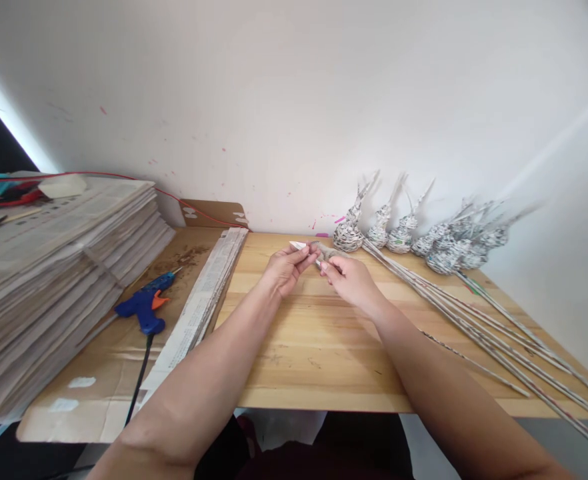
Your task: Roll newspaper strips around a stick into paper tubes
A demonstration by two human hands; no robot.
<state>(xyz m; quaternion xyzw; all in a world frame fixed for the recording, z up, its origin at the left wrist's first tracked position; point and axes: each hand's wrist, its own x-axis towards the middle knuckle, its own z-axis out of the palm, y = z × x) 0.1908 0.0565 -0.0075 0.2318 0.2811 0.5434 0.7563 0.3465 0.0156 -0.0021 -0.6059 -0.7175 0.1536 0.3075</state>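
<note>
Over the middle of the wooden table, my left hand [287, 269] pinches a newspaper strip [299, 245], whose pale pointed tip shows above the fingers. Close beside it, my right hand [351, 283] has its fingers closed on the same strip near its lower edge. A greyish, blurred part of the paper runs behind the right fingers. Between the two hands the strip looks partly rolled, though the fingers hide much of it. Left of my forearm lies a stack of cut newspaper strips [201, 297].
A blue glue gun [147, 303] lies on the cardboard [94, 387], beside a tall newspaper pile [64, 267]. Several woven paper gourd shapes [348, 235] stand along the wall. Long rolled paper sticks [454, 310] stretch across the right side, past the table's front edge.
</note>
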